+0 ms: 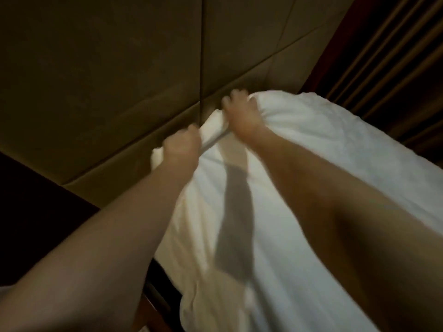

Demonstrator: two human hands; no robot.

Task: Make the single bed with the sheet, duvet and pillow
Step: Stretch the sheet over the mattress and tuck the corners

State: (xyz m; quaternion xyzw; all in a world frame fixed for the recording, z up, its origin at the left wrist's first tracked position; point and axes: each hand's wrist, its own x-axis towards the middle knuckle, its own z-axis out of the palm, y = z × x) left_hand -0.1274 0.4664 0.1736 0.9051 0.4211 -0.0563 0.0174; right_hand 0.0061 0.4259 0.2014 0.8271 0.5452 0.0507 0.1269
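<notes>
A white sheet (299,188) covers the bed, which runs from the lower middle to the upper right. Its near corner at the head end is bunched up against the padded headboard (107,92). My left hand (181,146) grips the bunched edge of the sheet at the corner. My right hand (239,113) grips a fold of the same sheet a little further along the head end, fingers curled over the top of it. Both arms reach forward over the bed. No pillow or duvet can be told apart in this blurred frame.
The brown padded headboard fills the upper left. Dark brown curtains (395,68) hang at the upper right beyond the bed. A dark gap (36,188) lies left of the bed, with a bit of dark bed frame (158,291) below the sheet's hanging edge.
</notes>
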